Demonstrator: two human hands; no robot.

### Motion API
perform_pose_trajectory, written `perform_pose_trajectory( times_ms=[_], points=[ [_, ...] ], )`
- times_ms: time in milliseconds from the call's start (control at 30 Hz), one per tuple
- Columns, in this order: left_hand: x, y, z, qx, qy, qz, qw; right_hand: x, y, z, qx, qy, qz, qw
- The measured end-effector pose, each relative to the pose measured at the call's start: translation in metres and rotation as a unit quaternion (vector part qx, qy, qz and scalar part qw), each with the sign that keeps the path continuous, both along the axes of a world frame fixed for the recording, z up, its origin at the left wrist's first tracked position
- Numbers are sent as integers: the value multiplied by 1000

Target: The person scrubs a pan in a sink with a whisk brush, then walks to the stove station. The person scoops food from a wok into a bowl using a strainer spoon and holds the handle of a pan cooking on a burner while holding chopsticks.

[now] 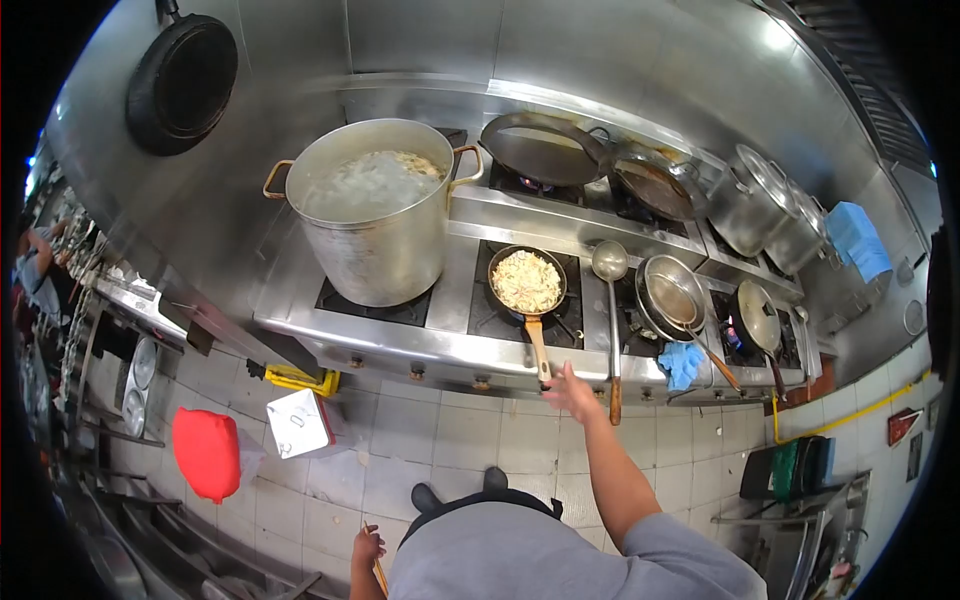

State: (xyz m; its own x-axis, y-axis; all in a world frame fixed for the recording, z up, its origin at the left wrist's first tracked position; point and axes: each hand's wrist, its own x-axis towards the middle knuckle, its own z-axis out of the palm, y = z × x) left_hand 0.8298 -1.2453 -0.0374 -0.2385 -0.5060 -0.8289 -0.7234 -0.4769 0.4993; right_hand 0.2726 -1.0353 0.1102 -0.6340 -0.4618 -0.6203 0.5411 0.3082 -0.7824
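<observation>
A small frying pan (497, 272) of pale chopped food (527, 281) sits on a front burner, its wooden handle (538, 350) pointing towards me. Just right of the handle's end, my right hand (572, 393) reaches out with fingers apart and nothing in them. Whether a fingertip touches the handle I cannot tell. Low beside my body, my left hand (368, 546) is closed around a thin wooden stick (380, 577); the stick's lower part is cut off, so its kind does not show. A long ladle (612, 300) lies to the right of the pan.
A tall pot (375, 250) of bubbling liquid stands left of the pan. Behind are large dark pans (540, 155) and lidded pots (745, 205). Strainers (672, 290), a blue cloth (681, 365) and a covered pan (758, 318) are rightward. A red-covered container (207, 455) and white-lidded bin (299, 423) occupy the floor.
</observation>
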Motion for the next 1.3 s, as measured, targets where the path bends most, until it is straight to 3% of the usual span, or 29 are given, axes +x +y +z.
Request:
perform_pose_trajectory(
  times_ms=[100, 167, 200, 367, 433, 467, 500, 567, 700, 767, 800, 833, 867, 900, 1033, 1100, 1167, 1233, 1300],
  points=[
    [-4, -6, 5, 5, 25, 37, 999, -33, -44, 2, 21, -18, -1, 1000],
    [-9, -9, 7, 8, 17, 30, 999, -43, -74, -19, 133, 151, -31, 979],
    [-9, -8, 6, 6, 18, 30, 999, -45, -83, -12, 81, 80, -15, 993],
    [3, 0, -2, 17, 29, 48, 998, -32, -84, 2, 10, 37, 8, 999],
    [9, 7, 7, -8, 26, 11, 1000, -50, -56, 12, 151, 151, 114, 970],
    [13, 12, 13, -26, 21, -25, 999, -64, -45, 15, 146, 153, 113, 971],
    [15, 20, 25, -29, 22, -25, 999, -80, -31, 18, 280, 253, 129, 917],
    [15, 30, 55, -48, -81, -71, 993, -105, -17, 18, 516, 426, 149, 728],
    [75, 14, -37, -144, -92, -183, 968, -101, -22, 9, 511, 433, 118, 733],
    [80, 15, -50, -222, -89, -296, 925, -90, -36, -13, 421, 428, 84, 795],
    [69, 20, -38, -218, -86, -295, 926, -80, -47, -11, 350, 328, 75, 874],
    [49, 22, -12, -118, -79, -139, 980, -64, -63, -6, 272, 221, 64, 934],
    [29, 26, 17, -13, -72, 22, 997, -44, -82, -6, 165, 125, 25, 978],
    [29, 25, 12, -9, -72, 23, 997, -28, -91, -8, 54, 24, -15, 998],
    [7, 14, 6, 0, 6, 41, 999, -39, -90, -23, -10, -13, 21, 1000],
    [3, 13, 4, 10, 24, 35, 999, -31, -98, -25, -52, 6, -75, 996],
    [-1, 11, 5, 14, 28, 43, 999, -24, -111, -18, -23, 16, -64, 998],
    [0, 9, 2, 18, 25, 50, 998, -17, -104, -7, -26, -55, 6, 998],
    [5, 8, 2, 19, 23, 59, 998, -32, -77, 7, 75, 14, 59, 995]
  ],
)
